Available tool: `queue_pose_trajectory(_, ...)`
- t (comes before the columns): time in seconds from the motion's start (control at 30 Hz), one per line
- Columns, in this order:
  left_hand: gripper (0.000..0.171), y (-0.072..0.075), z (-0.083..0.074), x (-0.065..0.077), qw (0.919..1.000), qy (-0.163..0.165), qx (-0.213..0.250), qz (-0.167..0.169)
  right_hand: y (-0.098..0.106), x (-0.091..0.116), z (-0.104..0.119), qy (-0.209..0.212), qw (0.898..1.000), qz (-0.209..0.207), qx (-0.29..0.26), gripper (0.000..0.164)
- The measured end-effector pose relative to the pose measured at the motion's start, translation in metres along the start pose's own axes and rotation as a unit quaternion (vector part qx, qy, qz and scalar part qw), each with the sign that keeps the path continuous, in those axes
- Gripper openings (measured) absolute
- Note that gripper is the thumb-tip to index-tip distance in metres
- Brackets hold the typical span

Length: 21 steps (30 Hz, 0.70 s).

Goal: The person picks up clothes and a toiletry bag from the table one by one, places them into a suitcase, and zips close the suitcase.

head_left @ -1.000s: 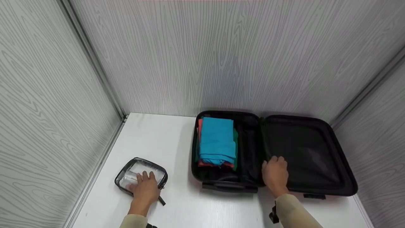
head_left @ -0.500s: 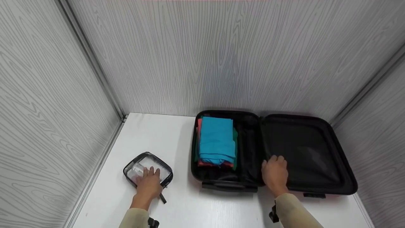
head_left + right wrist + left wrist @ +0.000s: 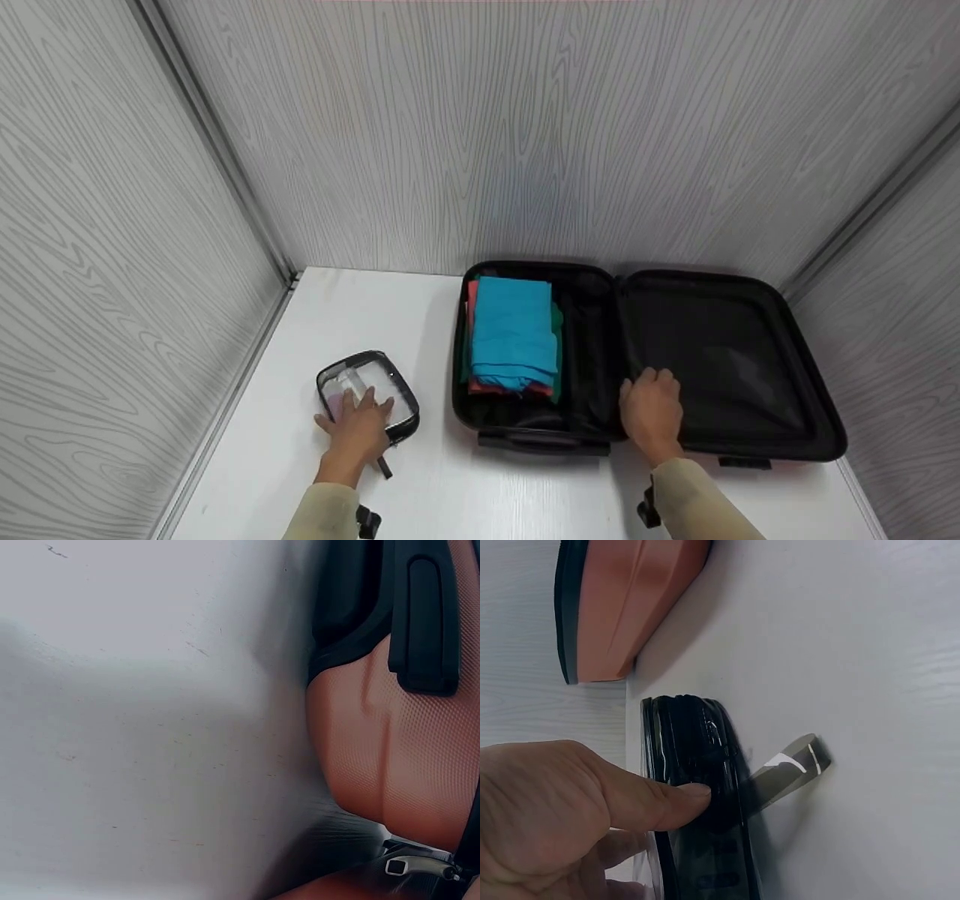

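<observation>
My left hand (image 3: 356, 433) lies over a clear zip pouch with black trim (image 3: 409, 427), its fingers spread across the see-through top. In the left wrist view the thumb (image 3: 679, 804) presses the pouch's black side band (image 3: 705, 870), close to a short dark strap (image 3: 791, 771). White and pinkish items show through the clear face, their kind unclear. On the right, an open suitcase (image 3: 544, 445) lies flat, and my right hand (image 3: 652, 412) holds the near rim of its lid (image 3: 739, 360) beside the hinge, fingers bent over it.
A folded blue cloth (image 3: 514, 330) tops red and green cloth in the suitcase's left half. Behind the white table (image 3: 375, 307) stands a grey wood-grain wall (image 3: 525, 150). In the right wrist view appear the orange shell (image 3: 360, 750) and a small metal pull (image 3: 420, 866).
Under my left hand the pouch has slid right and away from me on the table, turning clockwise. The left fingers have spread wider. My right hand and the suitcase stay put.
</observation>
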State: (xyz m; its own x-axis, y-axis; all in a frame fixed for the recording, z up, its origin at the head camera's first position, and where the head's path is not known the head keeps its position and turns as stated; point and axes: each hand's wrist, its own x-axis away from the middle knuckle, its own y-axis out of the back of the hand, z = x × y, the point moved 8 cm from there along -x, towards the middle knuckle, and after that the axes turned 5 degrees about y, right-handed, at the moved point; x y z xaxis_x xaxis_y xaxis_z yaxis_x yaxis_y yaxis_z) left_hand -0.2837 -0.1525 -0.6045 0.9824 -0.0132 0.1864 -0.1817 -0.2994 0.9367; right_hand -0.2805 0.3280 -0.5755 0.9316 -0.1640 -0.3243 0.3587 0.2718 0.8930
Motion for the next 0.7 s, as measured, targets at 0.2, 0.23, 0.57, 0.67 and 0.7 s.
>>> queue_pose_trajectory(0.2,0.058,-0.003,-0.005,-0.003,0.9995,-0.017,0.027,0.005,0.0,0.0,0.0,0.001,1.0,-0.003,0.002,0.037)
queue_pose_trajectory(0.23,0.059,-0.004,-0.005,-0.004,0.9994,-0.018,0.03,0.008,0.0,0.0,0.0,0.002,1.0,-0.004,0.002,0.037)
queue_pose_trajectory(0.57,0.057,-0.005,-0.005,-0.013,0.9985,-0.024,0.048,0.007,0.001,0.0,-0.001,-0.002,1.0,-0.014,-0.001,0.035)
queue_pose_trajectory(0.67,0.061,-0.007,-0.003,-0.015,0.9969,-0.013,0.075,0.019,0.001,0.0,-0.001,0.001,1.0,-0.019,-0.001,0.035)
queue_pose_trajectory(0.7,0.062,-0.007,-0.003,-0.016,0.9961,-0.006,0.085,0.021,0.001,0.0,-0.001,0.001,1.0,-0.02,-0.001,0.035)
